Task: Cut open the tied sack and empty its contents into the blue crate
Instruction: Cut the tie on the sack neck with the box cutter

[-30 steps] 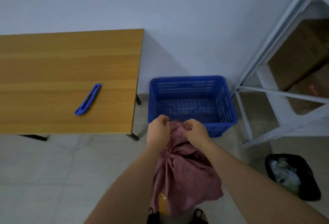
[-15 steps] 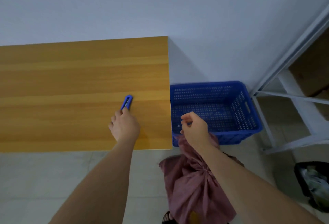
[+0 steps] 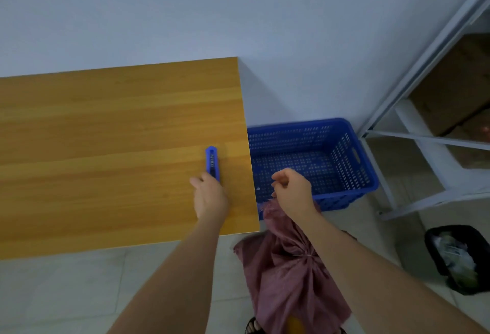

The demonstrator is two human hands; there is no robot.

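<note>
I see a smooth wood-grain table [image 3: 106,148], perforated plastic crate [image 3: 352,164], and a crumpled woven sack [image 3: 289,280] lower right.

Left hand [image 3: 210,197] is gripping the lower end of the blue utility knife [image 3: 212,161], which is lying on the wooden worktop [image 3: 106,148] near its right edge, pointing away from the person. Right hand [image 3: 293,187] is holding up the gathered top of the pink sack [image 3: 289,280], fingers [image 3: 281,177] curled; the sack is hanging over the tiled floor [image 3: 66,294], tied at the neck, in front of the blue crate [image 3: 344,174]. White shelving [image 3: 424,134] is standing right of the crate, and a black bin [image 3: 456,256] is sitting on the floor nearer the person.
</note>
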